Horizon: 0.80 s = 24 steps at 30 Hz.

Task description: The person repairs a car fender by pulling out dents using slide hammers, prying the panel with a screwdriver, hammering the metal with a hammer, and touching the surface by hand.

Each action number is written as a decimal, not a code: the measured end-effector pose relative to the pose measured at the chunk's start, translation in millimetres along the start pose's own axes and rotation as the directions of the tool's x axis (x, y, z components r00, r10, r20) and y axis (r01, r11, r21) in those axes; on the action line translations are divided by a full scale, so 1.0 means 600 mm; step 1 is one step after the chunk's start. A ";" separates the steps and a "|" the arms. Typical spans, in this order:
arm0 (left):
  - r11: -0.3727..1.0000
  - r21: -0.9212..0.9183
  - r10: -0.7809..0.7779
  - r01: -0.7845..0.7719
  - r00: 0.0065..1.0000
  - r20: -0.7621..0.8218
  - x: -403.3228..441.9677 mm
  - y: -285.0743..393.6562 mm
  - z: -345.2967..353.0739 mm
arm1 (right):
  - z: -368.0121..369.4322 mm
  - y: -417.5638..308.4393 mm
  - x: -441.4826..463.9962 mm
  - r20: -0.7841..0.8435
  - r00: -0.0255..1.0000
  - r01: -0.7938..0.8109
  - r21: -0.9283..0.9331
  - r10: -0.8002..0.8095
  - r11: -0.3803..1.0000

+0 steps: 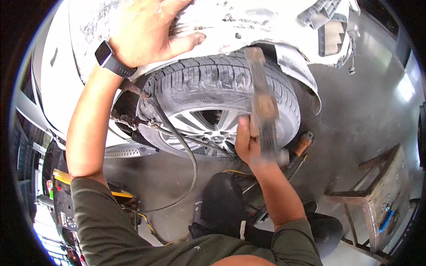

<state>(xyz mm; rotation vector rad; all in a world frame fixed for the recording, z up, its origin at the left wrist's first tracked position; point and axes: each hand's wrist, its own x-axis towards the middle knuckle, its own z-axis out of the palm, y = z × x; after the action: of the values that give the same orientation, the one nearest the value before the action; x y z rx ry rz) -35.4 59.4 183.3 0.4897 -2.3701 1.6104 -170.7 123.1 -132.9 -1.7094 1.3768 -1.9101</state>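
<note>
Place: a car-repair workshop is seen here
Bodywork (253,26): scuffed, white, a tyre (191,82) framed beneath its lower edge
Stool (390,195): worn wood, planted on grey floor (346,115)

White fender (253,30): scuffed | long tool (266,106): blurred, tilted, seen below fender edge

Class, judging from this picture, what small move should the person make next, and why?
Perhaps steady the tool before working on the scuffed fender: the tool is blurred in the right hand and crosses the tire in view, while the left hand lies spread on that fender.
</note>
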 end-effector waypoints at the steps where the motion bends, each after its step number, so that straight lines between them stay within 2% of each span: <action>1: 1.000 0.010 -0.006 0.006 1.000 0.001 0.003 -0.001 -0.002 | 0.000 0.003 0.003 -0.003 1.000 0.007 -0.013 -0.007 1.000; 2: 0.999 0.046 -0.006 0.004 0.999 0.038 0.004 0.002 -0.012 | -0.013 -0.008 0.016 0.032 1.000 0.002 -0.036 0.000 0.999; 6: 0.998 0.058 -0.002 -0.001 0.999 0.052 0.001 0.000 -0.013 | -0.024 0.026 0.026 -0.023 0.996 0.086 -0.026 -0.086 0.996; 9: 0.998 -0.058 0.023 -0.030 0.994 -0.107 -0.007 -0.011 0.009 | -0.053 0.009 0.027 -0.012 0.972 0.232 -0.101 -0.234 0.967; 10: 0.998 -0.052 0.015 -0.020 0.996 -0.093 -0.008 -0.010 0.010 | -0.058 0.021 0.027 0.012 0.972 0.236 -0.151 -0.236 0.960; 13: 1.000 -0.025 0.011 -0.013 0.998 -0.055 -0.008 -0.009 0.007 | -0.069 0.011 0.042 0.065 0.996 0.073 -0.168 -0.063 0.983; 14: 1.000 -0.007 0.014 -0.014 0.998 -0.054 -0.008 -0.011 0.009 | -0.075 0.013 0.036 0.050 0.997 0.059 -0.163 -0.052 0.985; 18: 0.999 -0.036 0.024 -0.027 0.996 -0.091 -0.009 -0.011 0.014 | -0.080 0.029 0.047 -0.053 0.904 0.418 -0.104 -0.425 0.902; 22: 0.999 0.045 0.004 -0.005 0.999 0.032 -0.007 -0.002 -0.007 | -0.081 0.018 0.050 0.082 0.973 0.228 -0.256 -0.214 0.939; 24: 0.998 0.056 0.017 -0.018 0.999 0.028 -0.005 -0.006 -0.006 | -0.087 0.007 0.048 0.056 0.951 0.308 -0.203 -0.303 0.930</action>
<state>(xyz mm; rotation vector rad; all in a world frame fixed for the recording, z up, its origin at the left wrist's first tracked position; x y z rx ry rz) -31.2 62.1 186.8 0.5067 -2.3609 1.6929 -226.5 125.5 -110.7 -2.1523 1.4159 -1.9455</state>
